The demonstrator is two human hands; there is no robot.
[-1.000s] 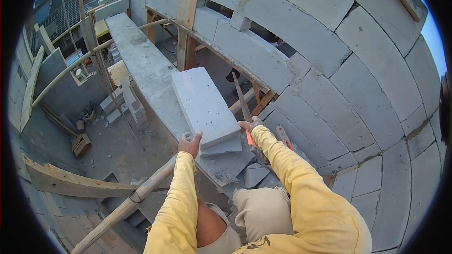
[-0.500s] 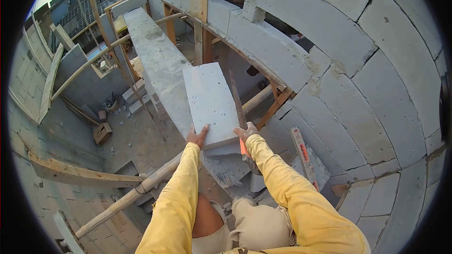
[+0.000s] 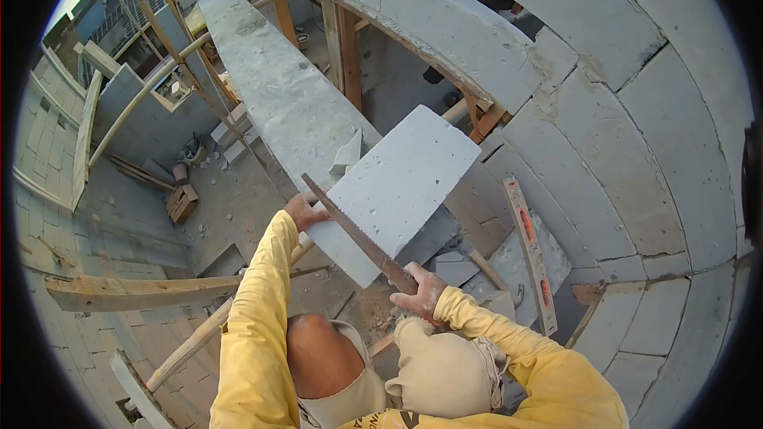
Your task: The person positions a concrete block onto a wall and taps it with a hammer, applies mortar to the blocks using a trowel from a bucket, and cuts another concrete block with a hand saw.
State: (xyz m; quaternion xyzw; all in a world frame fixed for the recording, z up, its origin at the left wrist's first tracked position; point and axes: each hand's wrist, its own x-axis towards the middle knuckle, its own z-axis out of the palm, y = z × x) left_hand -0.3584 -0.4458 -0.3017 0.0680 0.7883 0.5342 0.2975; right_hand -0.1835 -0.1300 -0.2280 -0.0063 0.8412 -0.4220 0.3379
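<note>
A pale aerated concrete block (image 3: pixel 425 167) lies slantwise across the end of a long dusty plank (image 3: pixel 274 103). My left hand (image 3: pixel 306 210) grips the block's near left end, its fingers curled on the edge. In my right hand (image 3: pixel 423 292) is the handle end of a handsaw (image 3: pixel 354 230), the handle itself mostly covered by my fingers. The toothed blade runs up and left over the block near that end, with its tip close to my left hand. I cannot tell whether the blade touches the block. A broken offcut (image 3: pixel 346 152) sits on the plank beside the block.
A spirit level (image 3: pixel 531 254) leans at the right, by the curved block wall (image 3: pixel 580 159). Wooden poles (image 3: pixel 191 342) and a curved timber (image 3: pixel 143 294) cross the left side. Below is a floor with rubble and a cardboard box (image 3: pixel 182 203).
The block has turned clockwise, its far end swinging right. The saw has come from beside the block to across its near left end. My left hand has shifted left.
</note>
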